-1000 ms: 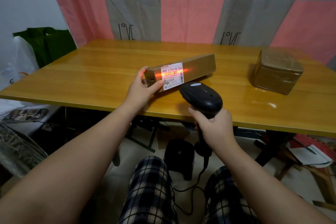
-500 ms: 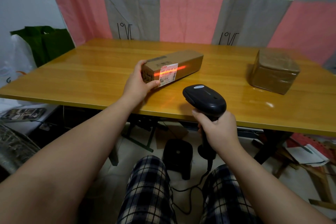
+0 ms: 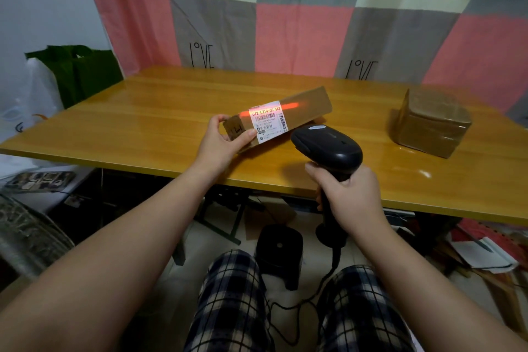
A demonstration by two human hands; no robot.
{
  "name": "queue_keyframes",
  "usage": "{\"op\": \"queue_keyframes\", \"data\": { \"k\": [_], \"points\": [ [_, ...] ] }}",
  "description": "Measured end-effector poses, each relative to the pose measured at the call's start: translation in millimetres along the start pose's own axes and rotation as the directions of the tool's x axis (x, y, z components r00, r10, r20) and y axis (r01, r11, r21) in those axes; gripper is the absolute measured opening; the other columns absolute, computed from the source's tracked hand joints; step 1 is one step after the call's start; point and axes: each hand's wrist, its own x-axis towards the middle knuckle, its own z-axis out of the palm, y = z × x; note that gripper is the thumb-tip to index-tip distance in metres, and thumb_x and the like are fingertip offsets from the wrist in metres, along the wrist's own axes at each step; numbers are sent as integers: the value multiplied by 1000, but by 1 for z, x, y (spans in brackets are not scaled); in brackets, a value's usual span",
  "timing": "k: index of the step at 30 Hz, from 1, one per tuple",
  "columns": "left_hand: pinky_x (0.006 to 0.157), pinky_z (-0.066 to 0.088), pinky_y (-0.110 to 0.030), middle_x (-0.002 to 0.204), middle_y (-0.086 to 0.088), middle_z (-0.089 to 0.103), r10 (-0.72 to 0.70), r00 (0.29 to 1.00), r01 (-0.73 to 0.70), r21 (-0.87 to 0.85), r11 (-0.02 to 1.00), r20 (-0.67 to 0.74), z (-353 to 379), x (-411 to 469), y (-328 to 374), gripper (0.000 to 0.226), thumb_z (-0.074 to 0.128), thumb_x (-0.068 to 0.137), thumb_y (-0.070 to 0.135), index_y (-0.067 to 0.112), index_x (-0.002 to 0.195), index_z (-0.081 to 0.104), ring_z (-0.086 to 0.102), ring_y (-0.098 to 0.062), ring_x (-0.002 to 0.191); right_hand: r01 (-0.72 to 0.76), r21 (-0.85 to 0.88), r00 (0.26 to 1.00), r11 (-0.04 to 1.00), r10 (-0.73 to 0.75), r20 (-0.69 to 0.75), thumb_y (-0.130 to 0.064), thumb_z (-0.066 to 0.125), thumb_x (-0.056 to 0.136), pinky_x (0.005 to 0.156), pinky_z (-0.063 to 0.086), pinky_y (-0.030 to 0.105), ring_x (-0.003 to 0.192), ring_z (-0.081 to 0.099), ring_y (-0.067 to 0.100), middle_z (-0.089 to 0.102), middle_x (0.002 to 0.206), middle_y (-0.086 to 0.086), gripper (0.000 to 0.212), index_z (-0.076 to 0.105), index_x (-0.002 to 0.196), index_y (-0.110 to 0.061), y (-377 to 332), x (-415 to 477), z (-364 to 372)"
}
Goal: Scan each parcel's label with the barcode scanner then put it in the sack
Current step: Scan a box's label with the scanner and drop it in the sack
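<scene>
Your left hand [image 3: 221,143] pinches the near end of the long brown cardboard parcel [image 3: 281,117], held above the wooden table [image 3: 148,126]. Your right hand [image 3: 350,197] grips the black handheld barcode scanner [image 3: 327,147], its red beam crossing the white label [image 3: 268,120]

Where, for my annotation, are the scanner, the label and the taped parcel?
scanner [image 3: 328,144]: head view, top of head.
label [image 3: 267,123]: head view, printed middle.
taped parcel [image 3: 428,134]: head view, front face.

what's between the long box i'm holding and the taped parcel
Head view: only bare tabletop between long box and taped parcel; the scanner is held nearer the camera.
</scene>
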Motion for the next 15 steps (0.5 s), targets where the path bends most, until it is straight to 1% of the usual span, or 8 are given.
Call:
{"op": "queue_keyframes", "data": {
  "k": [3, 5, 7, 8, 9, 11, 13, 15],
  "points": [
    [56, 47, -7, 95, -5, 65, 3, 1000, -3, -19, 1000, 7, -5, -2, 0, 63, 74, 83, 26, 18, 133, 36, 64, -4, 77, 14, 7, 999, 1000, -14, 50, -29, 71, 84, 61, 52, 51, 54, 60, 36, 58, 58, 24, 27, 64, 75, -5, -13, 7, -6],
    [58, 48, -9, 98, -6, 67, 7, 1000, -8, -23, 1000, -13, -11, -6, 2, 64, 75, 82, 27, 20, 133, 37, 66, -6, 77, 1, 27, 996, 1000, -3, 89, -37, 73, 80, 60, 52, 56, 54, 59, 40, 56, 59, 29, 45, 62, 79, 6, -22, 11, -5],
    [59, 48, -11, 95, -5, 69, 13, 998, -17, -63, 998, -60, -22, -19, 7, 59, 74, 82, 25, 21, 130, 39, 67, -3, 73, 1, 21, 989, 1000, -4, 145, -44, 70, 71, 60, 51, 58, 54, 58, 42, 54, 55, 25, 54, 62, 80, 8, -32, 13, 4],
    [58, 48, -11, 92, -2, 69, 21, 995, -29, -88, 996, -93, -30, -30, 9, 56, 73, 83, 22, 22, 128, 40, 68, -1, 70, 7, 32, 983, 999, -13, 183, -43, 70, 70, 60, 52, 57, 52, 57, 37, 54, 52, 18, 48, 64, 78, 4, -37, 13, 12],
    [57, 47, -10, 90, 1, 68, 27, 992, -42, -118, 992, -126, -40, -43, 11, 52, 72, 84, 20, 23, 125, 40, 68, 1, 68, 17, 59, 974, 998, -30, 224, -40, 71, 71, 58, 52, 53, 51, 57, 29, 55, 51, 8, 36, 65, 74, -4, -41, 12, 22],
    [60, 49, -11, 94, -1, 65, 32, 977, -69, -170, 983, -212, -65, -74, 5, 52, 72, 84, 18, 25, 124, 40, 68, 0, 71, 62, 130, 932, 990, -104, 346, -26, 75, 78, 56, 49, 36, 51, 55, 8, 58, 51, -10, 12, 66, 73, -21, -49, 6, 49],
    [69, 53, -15, 103, -6, 63, 12, 941, -83, -195, 977, -337, -95, -111, -9, 53, 72, 83, 15, 25, 123, 39, 69, -4, 78, 83, 182, 866, 980, -161, 473, -13, 75, 84, 59, 42, 18, 53, 54, -3, 59, 52, -18, 18, 65, 77, -27, -58, -4, 84],
    [72, 53, -16, 108, -8, 61, -9, 877, -103, -207, 973, -480, -125, -151, -28, 52, 70, 83, 8, 24, 122, 38, 68, -5, 83, 57, 227, 808, 972, -179, 562, -11, 74, 83, 60, 41, 11, 58, 57, -7, 62, 57, -22, 19, 65, 81, -28, -64, -19, 122]
  ]
}}
